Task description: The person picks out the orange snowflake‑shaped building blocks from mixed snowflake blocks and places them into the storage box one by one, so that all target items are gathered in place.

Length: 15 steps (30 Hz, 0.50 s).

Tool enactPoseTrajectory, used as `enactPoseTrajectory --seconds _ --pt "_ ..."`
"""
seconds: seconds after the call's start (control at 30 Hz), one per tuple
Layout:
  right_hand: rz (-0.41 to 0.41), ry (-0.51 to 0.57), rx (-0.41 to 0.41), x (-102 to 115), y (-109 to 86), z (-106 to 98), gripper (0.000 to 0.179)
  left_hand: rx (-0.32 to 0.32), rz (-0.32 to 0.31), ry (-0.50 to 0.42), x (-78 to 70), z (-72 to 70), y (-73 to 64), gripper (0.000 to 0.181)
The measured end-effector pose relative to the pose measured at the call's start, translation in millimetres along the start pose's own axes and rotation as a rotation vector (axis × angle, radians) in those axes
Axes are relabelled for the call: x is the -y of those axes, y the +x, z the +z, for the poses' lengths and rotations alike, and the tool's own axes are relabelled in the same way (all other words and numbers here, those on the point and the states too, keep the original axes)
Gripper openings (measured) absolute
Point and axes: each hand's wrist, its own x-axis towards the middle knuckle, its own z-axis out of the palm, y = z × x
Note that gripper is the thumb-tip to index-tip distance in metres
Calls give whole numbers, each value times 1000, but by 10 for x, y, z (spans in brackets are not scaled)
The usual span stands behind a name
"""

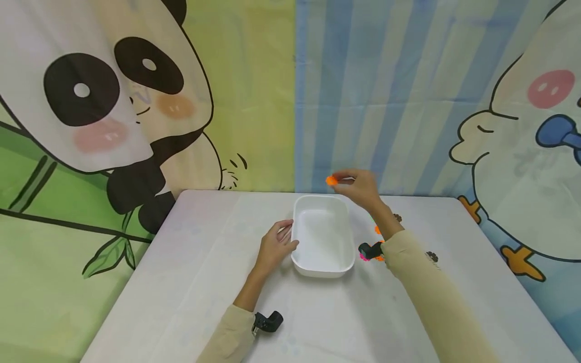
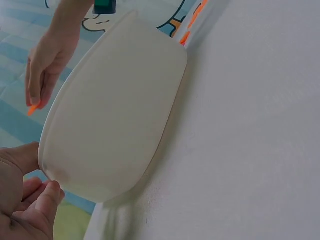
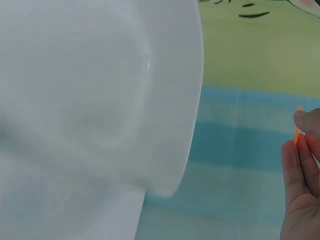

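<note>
A white rectangular tub (image 1: 322, 234) with rounded corners is on the table, its hollow side facing up. My left hand (image 1: 274, 244) grips the tub's left rim, with thumb and fingers pinching the edge in the left wrist view. Beyond the tub's far right corner, my right hand (image 1: 360, 189) is raised above rim height. Between its thumb and fingertips it pinches a small flat orange disc (image 1: 331, 180) with a scalloped outline. Seen edge-on in the right wrist view, the orange disc (image 3: 298, 125) looks thin.
Right of the tub lie several small flat pieces, among them a pink one (image 1: 364, 257), an orange one (image 1: 377, 230) and a dark brown flower-shaped one (image 1: 432, 256). The right forearm partly covers them. A cartoon-printed cloth (image 1: 254, 101) hangs behind the table (image 1: 204, 262).
</note>
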Motion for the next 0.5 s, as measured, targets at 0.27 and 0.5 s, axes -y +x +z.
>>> enactPoseTrajectory --seconds 0.27,0.5 --pt "-25 121 10 -58 100 527 31 5 3 8 4 -7 6 57" --pt "116 79 5 -309 31 834 32 22 6 17 -25 -5 0 57"
